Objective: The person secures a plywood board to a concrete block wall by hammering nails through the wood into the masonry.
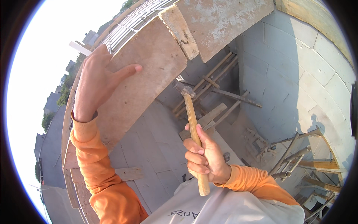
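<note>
From where I stand, the right hand (207, 156) has its grip wrapped round the lower part of the hammer's (192, 121) wooden handle, thumb laid along the shaft, probably to steady it; the metal head points up and away, over the drop beside the formwork board (149, 56). The left hand (93, 80) lies across that board's upper edge, thumb spread on its face, perhaps for balance; its fingertips are hidden, so I cannot tell whether that grip is closed. A short timber block (181, 33) sits where the board meets the next panel (223, 22), seemingly bridging the joint.
</note>
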{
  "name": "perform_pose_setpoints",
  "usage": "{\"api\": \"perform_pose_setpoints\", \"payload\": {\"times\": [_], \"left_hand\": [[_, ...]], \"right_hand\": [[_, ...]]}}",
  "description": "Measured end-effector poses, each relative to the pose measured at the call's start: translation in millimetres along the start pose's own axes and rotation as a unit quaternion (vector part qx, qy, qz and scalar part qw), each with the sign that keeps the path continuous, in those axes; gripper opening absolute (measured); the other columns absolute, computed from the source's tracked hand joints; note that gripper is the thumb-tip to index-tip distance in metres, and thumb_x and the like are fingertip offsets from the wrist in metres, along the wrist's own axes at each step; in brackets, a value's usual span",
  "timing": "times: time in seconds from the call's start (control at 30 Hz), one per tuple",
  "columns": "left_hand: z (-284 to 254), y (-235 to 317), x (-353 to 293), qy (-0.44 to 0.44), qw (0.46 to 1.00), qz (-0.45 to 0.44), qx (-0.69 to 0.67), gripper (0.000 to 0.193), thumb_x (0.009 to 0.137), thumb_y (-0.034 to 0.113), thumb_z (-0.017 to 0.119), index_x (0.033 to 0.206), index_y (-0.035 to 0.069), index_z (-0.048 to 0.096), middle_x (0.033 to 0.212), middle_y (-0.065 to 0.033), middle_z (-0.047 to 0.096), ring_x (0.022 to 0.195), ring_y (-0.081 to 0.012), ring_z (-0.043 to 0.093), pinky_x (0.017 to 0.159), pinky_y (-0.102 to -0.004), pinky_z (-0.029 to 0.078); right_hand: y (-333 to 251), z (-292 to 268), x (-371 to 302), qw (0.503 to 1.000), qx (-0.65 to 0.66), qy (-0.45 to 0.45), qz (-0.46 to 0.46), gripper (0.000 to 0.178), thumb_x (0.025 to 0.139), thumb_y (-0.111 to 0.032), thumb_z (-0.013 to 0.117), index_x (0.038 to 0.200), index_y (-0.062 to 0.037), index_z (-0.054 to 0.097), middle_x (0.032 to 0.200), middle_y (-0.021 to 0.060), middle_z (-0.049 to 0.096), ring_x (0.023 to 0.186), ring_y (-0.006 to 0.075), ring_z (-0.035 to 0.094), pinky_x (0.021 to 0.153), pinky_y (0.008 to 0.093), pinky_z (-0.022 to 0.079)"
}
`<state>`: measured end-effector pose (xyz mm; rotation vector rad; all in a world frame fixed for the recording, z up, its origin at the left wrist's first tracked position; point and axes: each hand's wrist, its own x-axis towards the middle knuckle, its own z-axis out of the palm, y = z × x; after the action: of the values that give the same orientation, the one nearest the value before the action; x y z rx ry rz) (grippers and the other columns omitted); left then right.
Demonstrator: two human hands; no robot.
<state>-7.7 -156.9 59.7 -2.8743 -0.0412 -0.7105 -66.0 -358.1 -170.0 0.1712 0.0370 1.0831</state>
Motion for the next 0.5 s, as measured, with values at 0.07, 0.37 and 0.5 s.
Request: {"api": "perform_pose_setpoints", "payload": {"times": [0.07, 0.37, 0.5], "left_hand": [[-2, -1, 1, 0.004, 1.000, 0.006, 0.006, 0.064, 0.070, 0.049, 0.092, 0.085, -0.009, 0.070, 0.072, -0.0073, 0.056, 0.064, -0.0157, 0.059, 0.059, -0.0333, 0.050], [-3, -8, 2, -0.017, 1.000, 0.010, 0.014, 0.066, 0.076, 0.051, 0.086, 0.078, -0.009, 0.059, 0.071, -0.0144, 0.053, 0.068, -0.0247, 0.054, 0.069, -0.0401, 0.047], [1, -8, 8, -0.016, 0.999, 0.027, 0.042, 0.072, 0.073, 0.058, 0.086, 0.080, -0.009, 0.060, 0.074, -0.0161, 0.057, 0.071, -0.0249, 0.057, 0.069, -0.0389, 0.049]], "right_hand": [[0, 1, -1, 1.000, -0.008, -0.002, 0.001, 0.035, 0.111, -0.049, 0.031, 0.129, -0.0236, 0.048, 0.066, -0.0040, 0.035, 0.038, 0.0074, 0.021, 0.026, 0.0235, 0.026], [0, -7, 4, 0.989, -0.132, 0.048, -0.042, 0.033, 0.109, -0.052, 0.037, 0.124, -0.0233, 0.044, 0.063, -0.0045, 0.032, 0.039, 0.0046, 0.022, 0.029, 0.0211, 0.024], [16, -35, 13, 0.863, -0.413, 0.127, -0.261, 0.029, 0.111, -0.039, 0.038, 0.126, -0.0142, 0.041, 0.061, -0.0027, 0.037, 0.038, 0.0050, 0.027, 0.030, 0.0235, 0.026]]}}
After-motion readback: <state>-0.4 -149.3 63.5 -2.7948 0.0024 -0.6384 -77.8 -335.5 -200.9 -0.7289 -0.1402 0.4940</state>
